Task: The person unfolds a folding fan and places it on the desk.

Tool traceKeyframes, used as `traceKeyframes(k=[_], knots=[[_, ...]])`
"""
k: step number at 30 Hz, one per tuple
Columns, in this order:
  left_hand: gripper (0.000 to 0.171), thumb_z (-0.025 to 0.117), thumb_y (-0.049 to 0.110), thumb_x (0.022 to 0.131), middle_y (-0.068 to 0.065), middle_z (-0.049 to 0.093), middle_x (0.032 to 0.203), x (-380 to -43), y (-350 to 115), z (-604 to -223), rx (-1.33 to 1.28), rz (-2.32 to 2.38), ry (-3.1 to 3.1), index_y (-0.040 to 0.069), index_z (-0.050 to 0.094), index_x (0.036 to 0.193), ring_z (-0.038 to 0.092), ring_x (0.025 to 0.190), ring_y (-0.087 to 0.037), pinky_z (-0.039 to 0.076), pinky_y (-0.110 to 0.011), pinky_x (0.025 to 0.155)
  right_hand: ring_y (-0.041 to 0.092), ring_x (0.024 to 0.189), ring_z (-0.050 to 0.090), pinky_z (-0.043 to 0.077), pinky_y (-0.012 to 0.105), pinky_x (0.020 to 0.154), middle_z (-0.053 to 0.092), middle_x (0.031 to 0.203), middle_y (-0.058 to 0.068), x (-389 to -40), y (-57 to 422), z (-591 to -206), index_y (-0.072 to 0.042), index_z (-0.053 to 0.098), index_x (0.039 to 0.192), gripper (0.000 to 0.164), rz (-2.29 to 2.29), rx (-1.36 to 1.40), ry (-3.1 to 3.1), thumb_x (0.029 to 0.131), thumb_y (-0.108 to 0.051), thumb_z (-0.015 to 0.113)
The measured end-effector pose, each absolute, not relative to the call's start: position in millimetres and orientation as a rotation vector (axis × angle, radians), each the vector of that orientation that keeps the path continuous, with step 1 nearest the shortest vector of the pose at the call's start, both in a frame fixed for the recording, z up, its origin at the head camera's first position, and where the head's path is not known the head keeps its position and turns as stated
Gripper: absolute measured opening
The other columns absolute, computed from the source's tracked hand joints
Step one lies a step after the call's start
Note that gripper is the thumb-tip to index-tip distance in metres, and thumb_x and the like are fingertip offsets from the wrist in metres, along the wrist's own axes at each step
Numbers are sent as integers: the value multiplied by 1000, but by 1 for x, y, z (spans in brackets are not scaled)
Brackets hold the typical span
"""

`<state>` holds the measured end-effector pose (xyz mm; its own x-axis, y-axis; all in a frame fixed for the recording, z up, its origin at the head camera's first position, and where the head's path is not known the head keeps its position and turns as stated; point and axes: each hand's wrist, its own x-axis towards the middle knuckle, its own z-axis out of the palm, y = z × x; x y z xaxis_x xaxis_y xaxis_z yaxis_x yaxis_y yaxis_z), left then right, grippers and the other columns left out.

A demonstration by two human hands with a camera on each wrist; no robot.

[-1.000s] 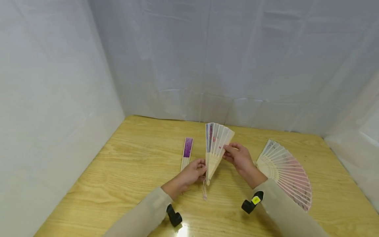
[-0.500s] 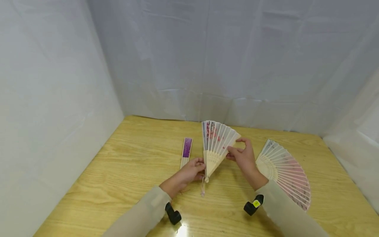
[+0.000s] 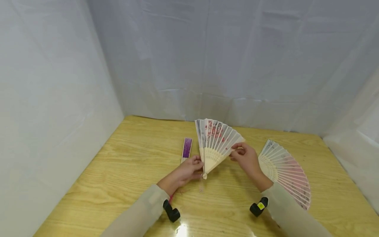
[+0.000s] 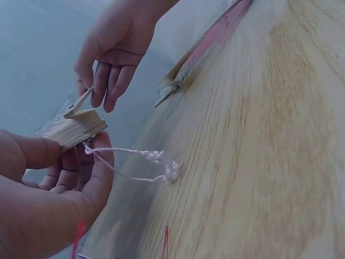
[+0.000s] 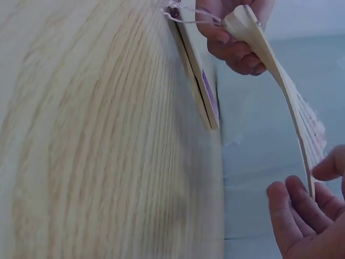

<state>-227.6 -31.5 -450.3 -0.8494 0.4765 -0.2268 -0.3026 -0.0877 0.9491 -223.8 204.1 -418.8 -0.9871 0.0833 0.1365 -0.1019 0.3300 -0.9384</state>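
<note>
Between my hands is a partly spread folding fan, white with red blossoms and pale ribs, held above the table. My left hand grips its left outer rib near the pivot, thumb on top, as the left wrist view shows. A pale pink cord loop hangs from the pivot end. The right outer rib is pinched between thumb and fingers of my right hand. In the right wrist view that rib bends slightly. A folded fan with a purple panel lies behind my left hand, partly covered by it.
A fully spread pink and white fan lies on the wooden table beside my right forearm. Red tassel threads show below my left hand. Pale sheeting rises along the table's back and sides.
The held fan has spread wider, showing more of its red blossoms. My right hand has moved to the right with its outer rib, while my left hand has shifted slightly left.
</note>
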Motion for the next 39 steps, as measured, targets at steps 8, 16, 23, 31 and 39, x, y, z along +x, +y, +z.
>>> traceKeyframes(k=[8, 16, 23, 31, 39], knots=[[21, 43, 5, 103, -7, 56, 103, -233, -33, -450, 150, 1994, 1755, -4, 43, 121, 55, 89, -15, 53, -27, 73, 22, 76, 68, 53, 31, 64, 71, 84, 11, -219, 210, -419, -3, 62, 99, 16, 1211, 217, -2644, 86, -3, 70], [21, 47, 8, 102, -9, 58, 105, -241, -38, -449, 123, 1963, 1871, -2, 44, 121, 60, 88, -16, 53, -29, 74, 12, 51, 49, 40, 28, 49, 59, 63, -2, -210, 207, -411, -6, 64, 96, 13, 766, 312, -2737, 87, -12, 70], [20, 47, 1, 99, -8, 59, 98, -248, -38, -447, 80, 2001, 1892, -3, 45, 118, 57, 79, -14, 53, -25, 65, 19, 65, 52, 43, 32, 52, 58, 75, 3, -204, 206, -408, -9, 67, 87, 14, 497, 347, -2680, 80, -16, 78], [22, 49, -2, 96, -7, 54, 99, -251, -37, -441, 101, 2005, 1900, -2, 43, 117, 55, 80, -14, 50, -23, 63, 29, 73, 51, 43, 43, 62, 58, 81, 8, -202, 211, -412, -9, 67, 74, 18, 343, 489, -2458, 69, -11, 84], [24, 48, -4, 95, -8, 53, 101, -259, -38, -436, 62, 2012, 1897, -2, 43, 118, 53, 82, -15, 50, -22, 62, 24, 67, 53, 46, 38, 61, 58, 72, 3, -194, 208, -410, -8, 64, 73, 19, 274, 576, -2467, 68, -9, 82]])
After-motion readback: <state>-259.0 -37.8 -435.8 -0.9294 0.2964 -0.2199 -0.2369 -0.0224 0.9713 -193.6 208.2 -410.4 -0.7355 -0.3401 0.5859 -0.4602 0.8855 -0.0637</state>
